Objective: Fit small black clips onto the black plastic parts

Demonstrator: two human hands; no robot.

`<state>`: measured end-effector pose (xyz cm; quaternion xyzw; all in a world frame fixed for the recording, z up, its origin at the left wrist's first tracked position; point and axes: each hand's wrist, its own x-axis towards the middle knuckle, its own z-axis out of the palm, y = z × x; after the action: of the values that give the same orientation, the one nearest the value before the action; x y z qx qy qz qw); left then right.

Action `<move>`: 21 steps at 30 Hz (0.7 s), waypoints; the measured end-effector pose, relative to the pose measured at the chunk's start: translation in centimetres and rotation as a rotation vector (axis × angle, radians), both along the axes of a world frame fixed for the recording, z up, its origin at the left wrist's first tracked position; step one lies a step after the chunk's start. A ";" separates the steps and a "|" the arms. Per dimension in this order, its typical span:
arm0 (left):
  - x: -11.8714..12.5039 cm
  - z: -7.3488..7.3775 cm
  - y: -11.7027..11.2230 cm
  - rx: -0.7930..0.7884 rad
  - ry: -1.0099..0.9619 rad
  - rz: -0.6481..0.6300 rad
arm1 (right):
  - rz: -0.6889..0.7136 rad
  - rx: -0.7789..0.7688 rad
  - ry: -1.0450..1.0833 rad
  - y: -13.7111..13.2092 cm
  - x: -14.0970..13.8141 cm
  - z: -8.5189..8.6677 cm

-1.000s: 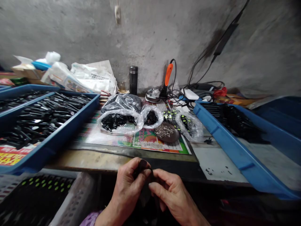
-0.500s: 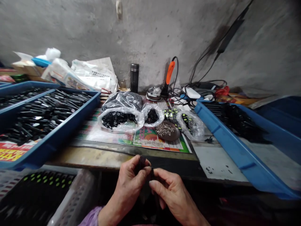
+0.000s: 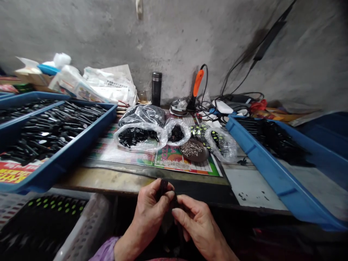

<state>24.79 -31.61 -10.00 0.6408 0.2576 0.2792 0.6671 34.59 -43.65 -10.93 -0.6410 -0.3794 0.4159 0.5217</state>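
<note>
Both hands meet at the near edge of the bench, fingers bent around a small dark piece (image 3: 163, 185) whose kind I cannot make out. My left hand (image 3: 152, 206) pinches it between thumb and fingers, and its top end sticks up past the fingertips. Close beside, my right hand (image 3: 197, 219) is closed with thumb and forefinger near the lower part of the piece, where dark material hangs down into shadow. Beyond the hands lie a dish of small metal pins (image 3: 191, 149) and open plastic bags of black parts (image 3: 136, 137) and black-and-green parts (image 3: 217, 141).
Blue trays stand left (image 3: 89, 127) and right (image 3: 272, 174), holding black parts. A white basket (image 3: 81, 224) with green-dotted black pieces sits below at left. Near the wall are a black flask (image 3: 156, 88), an orange-handled tool (image 3: 198, 83) and tangled cables.
The hands stay almost in place, still gripping the dark piece, with only slight finger movement. The whole view has shifted a little.
</note>
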 end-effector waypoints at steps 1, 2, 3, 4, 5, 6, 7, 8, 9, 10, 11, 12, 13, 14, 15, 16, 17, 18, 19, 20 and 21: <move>0.0 -0.1 0.1 0.006 -0.001 -0.010 | -0.006 0.001 0.000 0.0 0.0 -0.1; 0.0 -0.1 0.2 0.005 -0.003 -0.023 | -0.009 0.001 0.002 0.0 0.0 -0.1; 0.0 -0.2 0.3 0.001 -0.004 -0.037 | -0.012 0.000 0.006 0.0 0.1 -0.1; 0.0 -0.3 0.3 -0.003 -0.003 -0.050 | -0.012 -0.001 0.011 0.0 0.1 -0.1; 0.0 -0.3 0.4 -0.009 -0.004 -0.064 | -0.011 -0.001 0.016 0.0 0.2 -0.1; 0.0 -0.3 0.4 -0.016 -0.006 -0.075 | -0.010 0.002 0.021 0.0 0.2 -0.1; -0.1 -0.3 0.3 -0.023 -0.010 -0.084 | -0.005 0.007 0.027 0.0 0.3 -0.2; -0.1 -0.3 0.3 -0.031 -0.012 -0.089 | 0.000 0.012 0.032 0.0 0.3 -0.2; -0.2 -0.3 0.2 -0.040 -0.014 -0.089 | 0.004 0.018 0.036 0.0 0.3 -0.2; -0.2 -0.3 0.1 -0.048 -0.013 -0.086 | 0.008 0.022 0.038 0.0 0.3 -0.2; -0.3 -0.3 0.0 -0.056 -0.008 -0.082 | 0.011 0.026 0.036 0.0 0.3 -0.3; -0.3 -0.3 0.0 -0.062 -0.001 -0.077 | 0.013 0.027 0.033 0.0 0.3 -0.3; -0.3 -0.4 0.0 -0.064 0.006 -0.067 | 0.012 0.027 0.027 0.0 0.2 -0.4; -0.2 -0.4 -0.1 -0.058 0.013 -0.052 | 0.009 0.025 0.020 0.0 0.2 -0.4; -0.2 -0.4 -0.1 -0.043 0.016 -0.034 | 0.006 0.024 0.012 0.0 0.1 -0.4; -0.1 -0.3 -0.1 -0.023 0.019 -0.014 | 0.001 0.024 0.004 0.1 0.0 -0.4; -0.1 -0.3 -0.1 -0.003 0.018 0.006 | -0.005 0.025 -0.006 0.1 -0.1 -0.4; 0.0 -0.2 -0.1 0.012 0.017 0.023 | -0.013 0.028 -0.018 0.1 -0.2 -0.4; 0.0 -0.1 -0.1 0.021 0.015 0.033 | -0.021 0.029 -0.031 0.1 -0.3 -0.4; 0.1 -0.1 -0.2 0.021 0.014 0.036 | -0.029 0.032 -0.044 0.2 -0.3 -0.4; 0.1 -0.1 -0.2 0.015 0.013 0.035 | -0.036 0.036 -0.058 0.2 -0.4 -0.4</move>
<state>24.88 -31.78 -10.06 0.6429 0.2709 0.2885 0.6558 34.20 -43.48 -11.29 -0.6502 -0.3902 0.3807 0.5293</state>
